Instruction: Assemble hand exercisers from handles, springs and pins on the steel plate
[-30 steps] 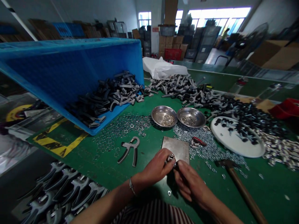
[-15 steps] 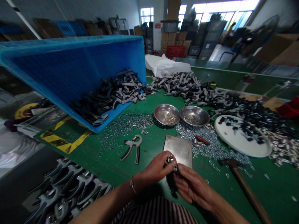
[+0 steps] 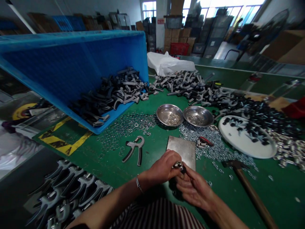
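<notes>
In front of my body my two hands meet at the near edge of a steel plate (image 3: 183, 147). My left hand (image 3: 163, 166) is closed around a shiny metal part (image 3: 177, 164), most of it hidden by the fingers. Against its right end my right hand (image 3: 196, 188) pinches a small black knob (image 3: 183, 170), palm turned partly up. Whether the two pieces are joined I cannot tell. To the left on the green table lies a hand gripper (image 3: 140, 155) with grey and black handles and a spring across its top.
A tipped blue crate (image 3: 119, 36) spills grey handles at left. Two steel bowls (image 3: 164, 109) (image 3: 194, 111) hold small parts. Loose nuts, a white plate (image 3: 228, 135) with black knobs and a hammer (image 3: 252, 190) lie to the right. Several hand grippers (image 3: 83, 187) sit lower left.
My left hand has rolled over the metal part, which now points more to the right. The part and both hands have shifted slightly. The hand gripper on the table stays put.
</notes>
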Demonstrator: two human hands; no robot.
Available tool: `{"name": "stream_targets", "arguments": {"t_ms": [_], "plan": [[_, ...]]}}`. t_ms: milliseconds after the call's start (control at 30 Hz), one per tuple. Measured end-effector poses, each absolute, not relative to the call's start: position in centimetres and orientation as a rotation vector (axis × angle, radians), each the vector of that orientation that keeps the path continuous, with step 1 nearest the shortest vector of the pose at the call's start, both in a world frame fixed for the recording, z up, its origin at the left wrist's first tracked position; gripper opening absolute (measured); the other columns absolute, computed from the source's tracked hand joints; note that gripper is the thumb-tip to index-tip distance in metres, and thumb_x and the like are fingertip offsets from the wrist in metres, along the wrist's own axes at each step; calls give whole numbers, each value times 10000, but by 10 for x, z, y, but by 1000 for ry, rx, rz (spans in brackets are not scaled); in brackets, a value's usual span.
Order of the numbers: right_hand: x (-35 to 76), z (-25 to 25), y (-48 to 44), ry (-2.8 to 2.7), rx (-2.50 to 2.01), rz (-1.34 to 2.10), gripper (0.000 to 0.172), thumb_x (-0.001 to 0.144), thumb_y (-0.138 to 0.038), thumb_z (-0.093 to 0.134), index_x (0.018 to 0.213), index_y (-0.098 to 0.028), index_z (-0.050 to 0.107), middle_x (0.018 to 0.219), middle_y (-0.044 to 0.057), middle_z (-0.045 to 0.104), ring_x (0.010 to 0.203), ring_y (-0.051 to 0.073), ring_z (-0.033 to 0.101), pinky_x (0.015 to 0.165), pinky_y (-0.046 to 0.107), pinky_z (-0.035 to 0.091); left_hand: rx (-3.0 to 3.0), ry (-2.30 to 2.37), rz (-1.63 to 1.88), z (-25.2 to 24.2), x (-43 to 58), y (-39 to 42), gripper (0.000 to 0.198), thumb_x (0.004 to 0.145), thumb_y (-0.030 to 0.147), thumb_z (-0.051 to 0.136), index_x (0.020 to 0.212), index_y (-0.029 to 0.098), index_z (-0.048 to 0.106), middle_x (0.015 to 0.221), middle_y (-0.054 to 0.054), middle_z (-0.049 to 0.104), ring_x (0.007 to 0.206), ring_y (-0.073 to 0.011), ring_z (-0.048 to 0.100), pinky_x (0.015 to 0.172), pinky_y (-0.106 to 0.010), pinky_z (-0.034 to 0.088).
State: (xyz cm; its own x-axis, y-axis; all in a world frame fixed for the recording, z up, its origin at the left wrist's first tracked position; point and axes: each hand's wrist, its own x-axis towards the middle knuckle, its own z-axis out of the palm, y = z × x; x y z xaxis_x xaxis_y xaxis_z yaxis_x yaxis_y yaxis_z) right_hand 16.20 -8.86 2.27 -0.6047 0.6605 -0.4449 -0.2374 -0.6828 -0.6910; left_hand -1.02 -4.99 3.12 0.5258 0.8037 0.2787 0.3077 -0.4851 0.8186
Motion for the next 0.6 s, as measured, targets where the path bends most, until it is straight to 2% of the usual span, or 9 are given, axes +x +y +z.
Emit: {"name": "stream_targets", "arguments": {"t_ms": [33, 100, 133, 200, 267, 300, 367, 467, 600], "plan": [[164, 23, -88, -759, -910, 2416, 471, 948, -673, 370, 806, -236, 475, 543, -111, 311, 345, 68, 141, 266, 185, 225, 2023, 899, 840, 29, -11, -50, 112, 958, 272, 474, 947, 188, 549, 993, -63, 617, 974, -193, 552, 980, -338, 405], [171, 24, -86, -951, -969, 2405, 502, 952, -678, 339, 877, -219, 526, 558, -86, 417, 333, 75, 242, 287, 194, 274, 1906, 1003, 802, 26, -11, -51, 153, 974, 303, 452, 946, 185, 545, 958, -52, 610, 907, -183, 555, 893, -311, 434], [174, 25, -84, -1149, -1081, 2228, 491, 944, -672, 382, 936, -211, 552, 606, -55, 499, 367, 88, 349, 328, 204, 328, 1821, 1081, 802, 25, -10, -51, 182, 985, 323, 434, 947, 183, 544, 939, -46, 605, 875, -179, 552, 840, -298, 441], [179, 27, -80, -1541, -1316, 1673, 441, 877, -629, 577, 998, -205, 584, 763, 20, 612, 556, 144, 544, 464, 238, 433, 1675, 1200, 822, 24, -7, -51, 224, 995, 357, 417, 943, 180, 544, 905, -36, 598, 839, -175, 545, 786, -289, 437], [180, 29, -79, -1707, -1423, 1216, 388, 802, -545, 723, 948, -206, 603, 854, 60, 632, 722, 188, 593, 580, 264, 467, 1602, 1230, 840, 25, -4, -52, 236, 993, 368, 421, 938, 176, 547, 892, -33, 600, 839, -175, 548, 787, -291, 434], [179, 29, -80, -1696, -1426, 1175, 361, 807, -529, 726, 913, -208, 599, 841, 57, 630, 711, 183, 589, 579, 260, 462, 1594, 1222, 848, 26, -4, -52, 236, 992, 368, 425, 941, 174, 548, 890, -35, 601, 838, -175, 549, 788, -291, 435], [175, 28, -84, -1542, -1338, 1517, 340, 903, -557, 591, 885, -219, 568, 696, 5, 598, 513, 126, 517, 461, 228, 416, 1642, 1165, 877, 29, -6, -54, 224, 990, 353, 425, 948, 172, 550, 901, -42, 602, 843, -173, 550, 798, -292, 440], [168, 26, -92, -1074, -1020, 2213, 391, 983, -595, 389, 943, -228, 520, 469, -82, 499, 274, 80, 277, 284, 192, 288, 1792, 1021, 902, 33, -12, -56, 177, 976, 315, 454, 934, 174, 553, 935, -52, 600, 888, -175, 553, 846, -293, 442], [163, 31, -94, -796, -871, 2328, 361, 992, -546, 421, 912, -210, 525, 449, -77, 515, 281, 61, 232, 265, 156, 270, 1834, 1002, 913, 34, -16, -55, 162, 982, 298, 450, 947, 176, 551, 930, -50, 594, 879, -170, 553, 831, -285, 447]]}}
